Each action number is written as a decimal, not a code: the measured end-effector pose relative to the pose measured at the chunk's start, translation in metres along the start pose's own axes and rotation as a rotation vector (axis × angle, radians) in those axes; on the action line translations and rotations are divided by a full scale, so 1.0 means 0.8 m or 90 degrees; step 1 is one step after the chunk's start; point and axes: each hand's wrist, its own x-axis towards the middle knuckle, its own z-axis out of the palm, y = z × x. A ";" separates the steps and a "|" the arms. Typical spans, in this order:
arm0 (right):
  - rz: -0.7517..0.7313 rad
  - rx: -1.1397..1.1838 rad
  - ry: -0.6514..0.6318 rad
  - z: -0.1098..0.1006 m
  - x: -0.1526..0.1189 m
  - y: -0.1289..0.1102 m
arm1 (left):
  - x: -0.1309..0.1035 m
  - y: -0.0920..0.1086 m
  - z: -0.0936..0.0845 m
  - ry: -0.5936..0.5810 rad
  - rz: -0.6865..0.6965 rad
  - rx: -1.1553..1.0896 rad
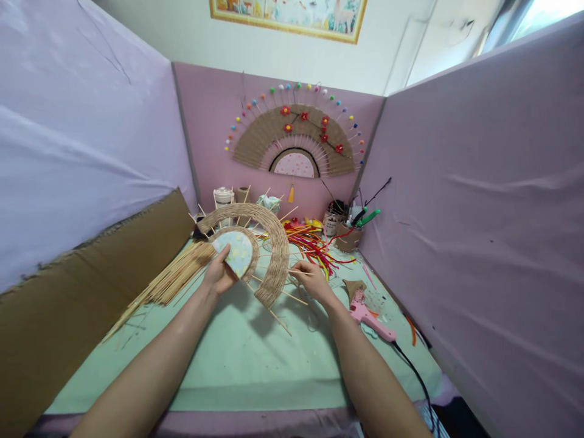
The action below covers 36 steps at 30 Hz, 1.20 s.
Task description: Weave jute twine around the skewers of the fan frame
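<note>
- My left hand (pixel 219 277): bare, thumb slender.
- My right hand (pixel 310 280): bare, narrow at the wrist.
- My left forearm (pixel 159 359) and right forearm (pixel 369 365): bare, smooth, broadening from the wrists.

Stick bundle (pixel 171 278) left, glue gun (pixel 370 319) right

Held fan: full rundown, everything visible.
The fan has a wide outer band and a narrow inner band, both tan and twine-like, around a pale half-disc with yellowish spots. Thin, wood-like sticks radiate past the outer band, tips bare. It is held tilted above the green tabletop: left hand grips the half-disc, thumb on its face; right hand pinches a stick at the outer edge.
</note>
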 end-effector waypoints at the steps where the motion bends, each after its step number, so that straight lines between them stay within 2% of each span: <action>1: -0.003 -0.006 -0.007 0.001 0.000 0.001 | 0.001 0.001 -0.001 0.004 0.006 -0.004; 7: -0.052 -0.103 -0.061 0.003 -0.002 0.008 | 0.011 -0.002 -0.009 0.059 0.037 -0.014; 13: -0.100 -0.159 -0.035 -0.003 -0.002 0.005 | 0.019 -0.004 -0.020 0.176 0.157 0.158; 17: -0.047 -0.093 -0.019 -0.012 -0.001 0.000 | 0.018 -0.001 -0.021 0.172 0.200 0.242; 21: 0.031 0.005 -0.034 -0.023 -0.002 -0.007 | 0.016 0.004 -0.018 0.177 0.182 0.244; 28: 0.074 0.098 -0.161 -0.043 -0.009 -0.012 | 0.014 0.019 -0.019 0.223 0.175 0.228; 32: 0.040 0.111 -0.092 -0.044 -0.007 -0.007 | 0.012 0.021 -0.018 0.233 0.183 0.231; 36: 0.001 0.081 -0.003 -0.036 -0.004 -0.008 | 0.013 0.019 -0.021 0.211 0.204 0.274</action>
